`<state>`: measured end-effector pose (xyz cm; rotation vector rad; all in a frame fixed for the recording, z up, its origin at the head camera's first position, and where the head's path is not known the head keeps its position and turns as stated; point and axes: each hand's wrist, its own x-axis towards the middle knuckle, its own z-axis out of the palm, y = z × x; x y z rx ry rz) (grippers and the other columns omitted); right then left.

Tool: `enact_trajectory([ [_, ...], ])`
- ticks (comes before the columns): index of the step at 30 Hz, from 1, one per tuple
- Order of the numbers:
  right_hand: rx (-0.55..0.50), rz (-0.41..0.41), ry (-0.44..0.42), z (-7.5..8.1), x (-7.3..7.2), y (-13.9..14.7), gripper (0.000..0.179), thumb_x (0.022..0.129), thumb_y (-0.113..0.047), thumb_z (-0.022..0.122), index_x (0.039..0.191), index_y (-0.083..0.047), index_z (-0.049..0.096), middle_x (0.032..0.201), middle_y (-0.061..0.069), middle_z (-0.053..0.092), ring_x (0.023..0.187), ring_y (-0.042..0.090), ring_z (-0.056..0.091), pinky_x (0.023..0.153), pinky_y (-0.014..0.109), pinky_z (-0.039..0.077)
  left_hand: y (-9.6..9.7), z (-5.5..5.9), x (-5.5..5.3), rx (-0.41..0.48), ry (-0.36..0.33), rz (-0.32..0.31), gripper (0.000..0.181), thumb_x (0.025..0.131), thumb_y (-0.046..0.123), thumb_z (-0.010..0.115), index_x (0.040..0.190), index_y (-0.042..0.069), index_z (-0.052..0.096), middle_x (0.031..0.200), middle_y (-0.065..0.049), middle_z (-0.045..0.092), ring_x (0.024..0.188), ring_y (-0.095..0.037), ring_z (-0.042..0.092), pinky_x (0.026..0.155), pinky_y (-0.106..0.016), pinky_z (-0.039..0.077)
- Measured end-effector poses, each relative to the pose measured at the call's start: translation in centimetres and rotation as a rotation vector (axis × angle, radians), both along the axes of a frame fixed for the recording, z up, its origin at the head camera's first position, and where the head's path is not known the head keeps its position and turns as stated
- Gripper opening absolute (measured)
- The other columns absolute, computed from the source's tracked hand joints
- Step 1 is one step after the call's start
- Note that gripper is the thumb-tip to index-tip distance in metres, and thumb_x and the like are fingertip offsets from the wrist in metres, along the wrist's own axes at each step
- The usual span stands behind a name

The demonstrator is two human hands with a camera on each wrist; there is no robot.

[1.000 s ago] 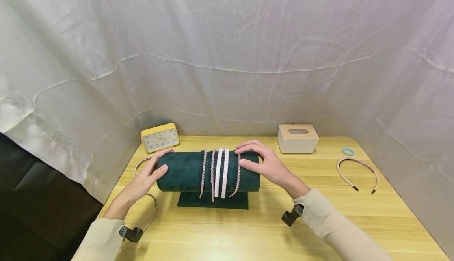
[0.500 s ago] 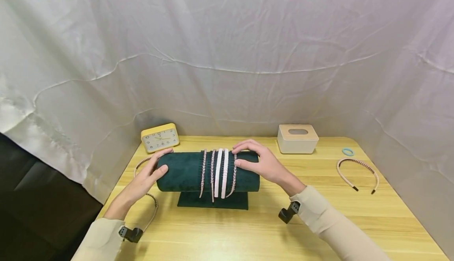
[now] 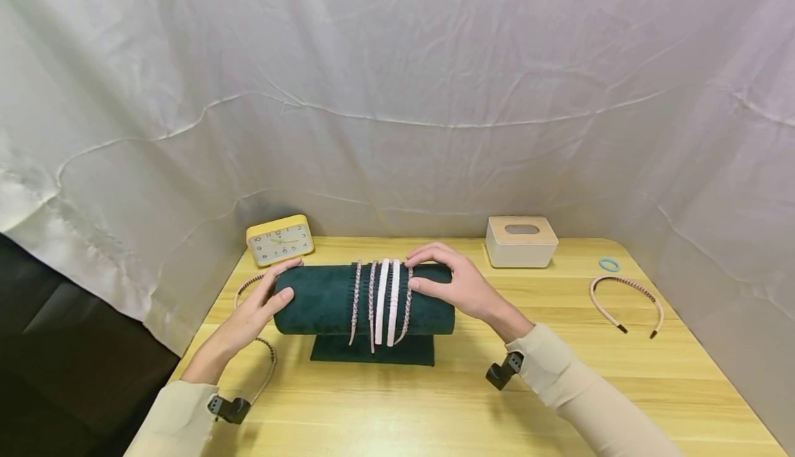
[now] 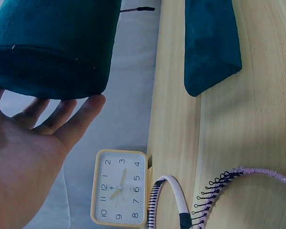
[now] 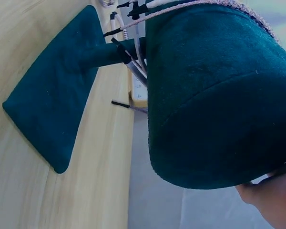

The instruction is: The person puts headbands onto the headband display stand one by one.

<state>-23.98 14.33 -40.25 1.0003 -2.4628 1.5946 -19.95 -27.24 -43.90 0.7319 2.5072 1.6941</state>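
A dark green velvet headband stand (image 3: 313, 302), a padded roll on a flat base, stands on the table. Several headbands straddle its roll: braided pinkish ones with comb teeth and two pale pink ones (image 3: 394, 305). My left hand (image 3: 251, 310) holds the roll's left end, thumb at the front and fingers behind; in the left wrist view its fingertips (image 4: 96, 101) meet the end's edge. My right hand (image 3: 462, 288) pinches the rightmost braided headband (image 3: 406, 312) between thumb and fingers near the top. The right wrist view mostly shows the roll's end, hiding this grip.
Behind the left hand stands a yellow alarm clock (image 3: 281, 241). A white tissue box (image 3: 522, 243) with a wooden lid is at the back right. Farther right lie a blue ring (image 3: 609, 265) and a braided headband (image 3: 655, 305). More headbands (image 4: 181, 200) lie on the left.
My right hand has slid the rightmost braided headband a little left along the roll, closer to the pale pink ones. The left hand has stayed at the roll's end.
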Motion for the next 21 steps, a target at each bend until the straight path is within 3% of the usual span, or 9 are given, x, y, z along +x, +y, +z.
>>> enact_trajectory([
  [5,-0.039,0.014,-0.003,0.1,-0.1,0.7,0.029,0.102,-0.025,0.078,0.131,-0.024,0.076,0.144,-0.001,0.066,0.140,0.022,0.058,0.124,0.064,0.037,0.0,0.0,0.0,0.002,-0.001,-0.003,0.055,0.118,0.015,0.044,0.171,0.016,0.030,0.173,-0.023,0.031,0.142,0.008,0.046,0.110,-0.010,0.041],
  [11,-0.103,0.023,0.005,0.5,-0.6,2.6,0.029,0.106,-0.014,0.071,0.135,-0.015,0.073,0.143,0.006,0.066,0.137,0.019,0.059,0.124,0.057,0.041,-0.1,0.0,0.0,-0.002,-0.002,-0.001,0.054,0.118,0.015,0.044,0.171,0.017,0.030,0.173,-0.023,0.031,0.141,0.008,0.046,0.109,-0.010,0.041],
  [18,-0.086,-0.075,-0.041,1.1,-0.7,6.8,0.031,0.110,-0.016,0.067,0.139,-0.008,0.069,0.143,0.011,0.065,0.129,0.010,0.064,0.110,0.026,0.052,0.0,0.0,0.0,-0.002,-0.006,-0.002,0.054,0.118,0.017,0.044,0.171,0.017,0.030,0.174,-0.023,0.030,0.142,0.009,0.045,0.110,-0.009,0.040],
  [21,-0.089,-0.120,-0.050,1.0,-0.8,9.1,0.032,0.111,-0.016,0.064,0.141,-0.003,0.067,0.143,0.012,0.064,0.125,0.006,0.066,0.101,0.019,0.054,-0.1,0.0,0.0,0.000,-0.006,-0.002,0.055,0.118,0.016,0.044,0.171,0.015,0.030,0.173,-0.022,0.030,0.142,0.008,0.045,0.110,-0.009,0.040],
])
